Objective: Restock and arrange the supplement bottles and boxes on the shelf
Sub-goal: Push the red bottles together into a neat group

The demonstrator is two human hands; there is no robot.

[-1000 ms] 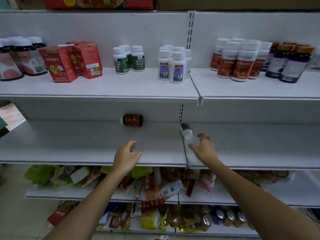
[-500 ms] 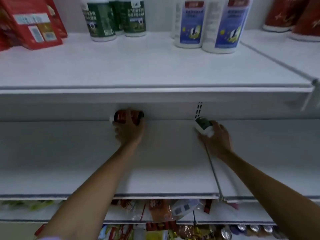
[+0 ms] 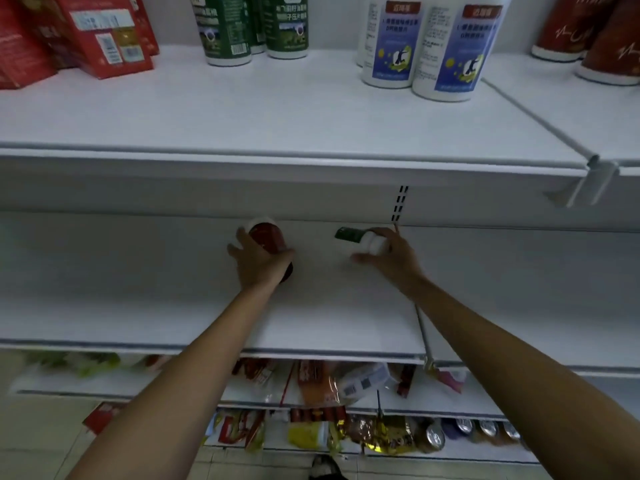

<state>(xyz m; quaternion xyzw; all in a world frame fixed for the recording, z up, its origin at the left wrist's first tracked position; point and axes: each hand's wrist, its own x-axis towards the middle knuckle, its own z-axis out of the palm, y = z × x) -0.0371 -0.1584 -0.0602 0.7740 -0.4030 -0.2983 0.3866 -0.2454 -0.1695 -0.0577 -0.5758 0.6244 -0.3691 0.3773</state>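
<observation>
— What is worn on the arms?
— Nothing; both forearms are bare to the frame's lower edge; no sleeve shows.
— And the hands?
— The left hand (image 3: 258, 263) and right hand (image 3: 394, 259) are bare too; slim wrists; no glove.

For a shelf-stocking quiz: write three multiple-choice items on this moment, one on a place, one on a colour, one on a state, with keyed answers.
1. Where is the red-labelled bottle?
A. top shelf
B. middle shelf
C. floor

2. What colour is the label of the bottle in the right hand?
A. green
B. blue
C. yellow

3. How is the left hand?
A. closed around a bottle
B. open in the air
C. flat on a box

Answers: 1 B, it sits far back on the middle shelf. 2 A, the small bottle shows a dark green label. 3 A, its fingers wrap the red-labelled bottle.
</observation>
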